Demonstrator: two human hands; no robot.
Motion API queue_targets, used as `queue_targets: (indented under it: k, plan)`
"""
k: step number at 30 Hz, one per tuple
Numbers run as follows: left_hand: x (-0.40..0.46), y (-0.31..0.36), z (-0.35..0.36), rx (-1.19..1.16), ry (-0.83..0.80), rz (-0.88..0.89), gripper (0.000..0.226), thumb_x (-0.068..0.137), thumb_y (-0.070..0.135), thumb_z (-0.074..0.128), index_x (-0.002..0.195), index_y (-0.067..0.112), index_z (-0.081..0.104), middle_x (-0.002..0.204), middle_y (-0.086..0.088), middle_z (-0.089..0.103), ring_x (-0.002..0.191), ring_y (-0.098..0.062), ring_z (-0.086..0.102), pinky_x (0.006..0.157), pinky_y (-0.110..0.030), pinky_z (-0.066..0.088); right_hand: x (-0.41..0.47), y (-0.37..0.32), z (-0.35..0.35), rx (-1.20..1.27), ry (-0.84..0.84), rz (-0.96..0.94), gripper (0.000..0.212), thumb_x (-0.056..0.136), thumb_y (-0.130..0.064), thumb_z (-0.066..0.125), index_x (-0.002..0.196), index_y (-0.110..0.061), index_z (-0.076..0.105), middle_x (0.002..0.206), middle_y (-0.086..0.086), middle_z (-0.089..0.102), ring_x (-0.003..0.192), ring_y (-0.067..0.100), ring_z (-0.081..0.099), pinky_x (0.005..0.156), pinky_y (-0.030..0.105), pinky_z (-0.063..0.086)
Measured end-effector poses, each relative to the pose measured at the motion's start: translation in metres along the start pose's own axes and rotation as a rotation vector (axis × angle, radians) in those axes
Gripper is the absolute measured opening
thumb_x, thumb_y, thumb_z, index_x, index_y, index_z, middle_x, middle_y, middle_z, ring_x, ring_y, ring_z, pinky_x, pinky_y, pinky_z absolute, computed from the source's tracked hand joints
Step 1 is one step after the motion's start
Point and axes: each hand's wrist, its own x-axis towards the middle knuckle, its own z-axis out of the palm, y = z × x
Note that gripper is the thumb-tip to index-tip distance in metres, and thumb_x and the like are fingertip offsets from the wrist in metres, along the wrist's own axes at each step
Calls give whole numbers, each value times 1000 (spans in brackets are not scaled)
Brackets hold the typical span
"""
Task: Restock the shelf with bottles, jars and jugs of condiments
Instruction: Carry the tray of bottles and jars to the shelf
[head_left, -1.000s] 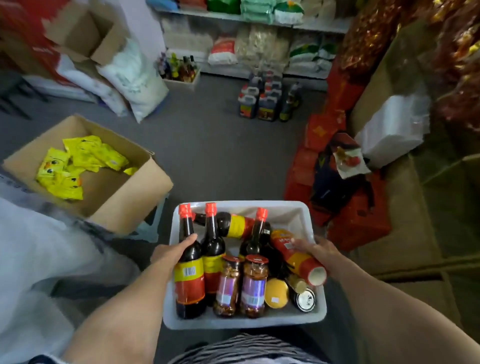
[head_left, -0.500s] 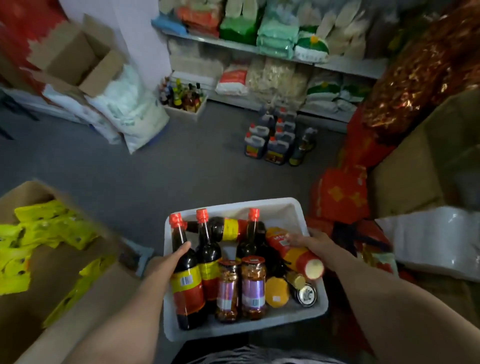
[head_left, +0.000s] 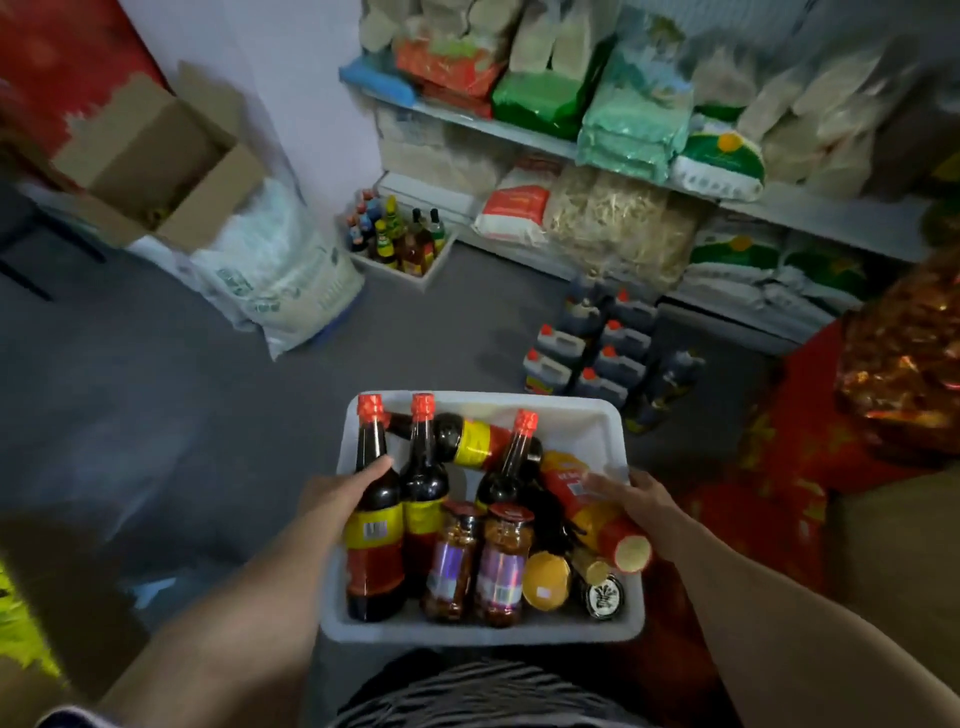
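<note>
Grey floor; tub bottles upright, one bottle crosswise.

One view only: a wide-angle camera mounted on the person's head, facing forward and steeply downward. It sits close above the white bin, which fills the lower centre of the frame, with both forearms entering from the bottom edge. Beyond the fingers, the view extends across the grey floor to the stocked shelf at top. Straight lines bow near the frame edges.
</note>
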Motion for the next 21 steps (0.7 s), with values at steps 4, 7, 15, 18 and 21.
queue_targets:
  k: [4,7,15,18,21]
  plan:
    - [61,47,26,-60,-52,-18,96,32,72,91,105,14,72,104,-7,74,94,-27,72,89,-45,56,53,-89,-5,-51,-5,-18,125,30,-69,93,139,-25,50,130,13,61,105,34,68,89,53,58]
    - [67,109,39,-107,-63,-14,99,29,65,95,108,11,71,103,-10,75,93,-30,73,90,-49,57,84,-158,-5,-110,1,-59,121,29,-75,88,134,-24,56,124,11,65,103,32,68,92,51,57]
    - [161,262,56,-24,-131,-26,65,59,61,87,89,10,59,105,-15,64,101,-34,64,98,-49,51,170,-279,23,-40,119,-42,97,48,-71,85,128,-23,59,120,12,65,106,35,65,100,55,51]
    - [213,321,59,15,-172,6,47,71,46,86,80,11,57,87,-9,60,84,-26,61,88,-38,49,194,-309,44,52,202,21,83,60,-56,89,129,-22,58,117,12,66,104,35,66,98,55,52]
    - [252,381,59,97,-214,59,36,78,36,82,86,6,64,82,-5,63,73,-16,59,77,-32,47,225,-336,63,129,255,77,71,56,-54,91,116,-24,66,106,9,70,99,34,68,96,55,53]
